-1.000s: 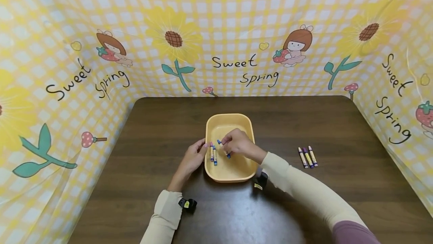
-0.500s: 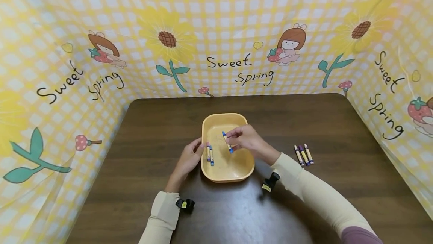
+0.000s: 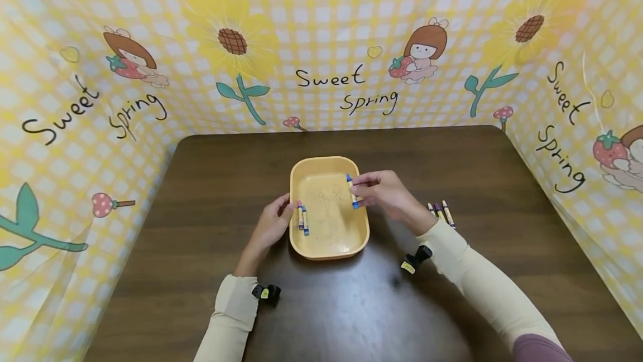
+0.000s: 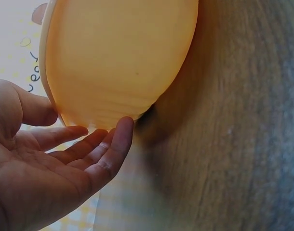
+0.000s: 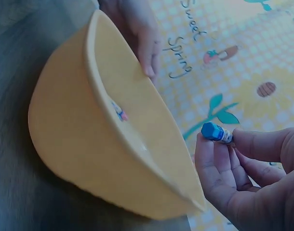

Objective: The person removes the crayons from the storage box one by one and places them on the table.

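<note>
My right hand (image 3: 389, 194) pinches a blue crayon (image 3: 353, 192) between thumb and fingers, up over the right rim of a yellow plastic tray (image 3: 329, 250). The right wrist view shows the crayon's blue end (image 5: 212, 131) at the fingertips, beside the tray's wall. At the tray's left side my left hand (image 3: 271, 222) holds the rim, thumb at the edge and fingers against the outer wall (image 4: 118, 62). Inside, along the left wall, lie a pink-tipped crayon (image 3: 300, 217) and a blue crayon (image 3: 305, 221), side by side.
Right of the tray, three more crayons (image 3: 442, 214) lie together on the dark wooden table (image 3: 226, 167), partly covered by the right forearm. A yellow checked cloth (image 3: 321, 27) with printed flowers and lettering hangs around the back and sides.
My right hand has lifted the blue crayon from inside the tray and carried it right to the tray's right rim. The left hand stays at the left rim; the head view has shifted slightly.
</note>
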Available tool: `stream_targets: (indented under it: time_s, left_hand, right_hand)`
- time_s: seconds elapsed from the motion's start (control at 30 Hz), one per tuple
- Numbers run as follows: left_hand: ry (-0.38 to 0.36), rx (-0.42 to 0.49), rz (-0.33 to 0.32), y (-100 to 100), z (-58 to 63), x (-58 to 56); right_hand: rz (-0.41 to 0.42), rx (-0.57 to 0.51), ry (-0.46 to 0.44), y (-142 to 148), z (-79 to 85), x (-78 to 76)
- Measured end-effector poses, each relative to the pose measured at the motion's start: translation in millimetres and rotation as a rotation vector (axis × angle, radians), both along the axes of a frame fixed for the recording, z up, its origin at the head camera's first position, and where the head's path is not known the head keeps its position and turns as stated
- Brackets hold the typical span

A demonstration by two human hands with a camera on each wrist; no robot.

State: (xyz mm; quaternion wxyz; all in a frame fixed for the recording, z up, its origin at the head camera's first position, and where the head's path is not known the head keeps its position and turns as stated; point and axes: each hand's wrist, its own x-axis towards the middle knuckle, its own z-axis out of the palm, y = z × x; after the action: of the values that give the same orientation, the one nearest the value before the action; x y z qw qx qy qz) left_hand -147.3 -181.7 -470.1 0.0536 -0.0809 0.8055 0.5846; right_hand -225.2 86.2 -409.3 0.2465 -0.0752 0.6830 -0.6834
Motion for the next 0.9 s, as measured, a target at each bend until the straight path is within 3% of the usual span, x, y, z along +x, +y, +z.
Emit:
stream_targets:
  time_s: [0.23, 0.5, 0.9]
  left_hand:
    - [-0.002, -0.003, -0.028, 1, -2.8, -0.9]
    - [-0.002, 0.017, -0.013, 1, -3.0, -6.4]
    - [0.001, 0.043, -0.005, 0, -4.4, -6.0]
  right_hand:
    - [-0.077, -0.030, -0.014, 36, -0.7, -4.6]
    - [-0.164, -0.071, -0.022, 85, 1.9, -12.6]
    - [-0.235, -0.140, -0.069, 143, -7.2, -8.0]
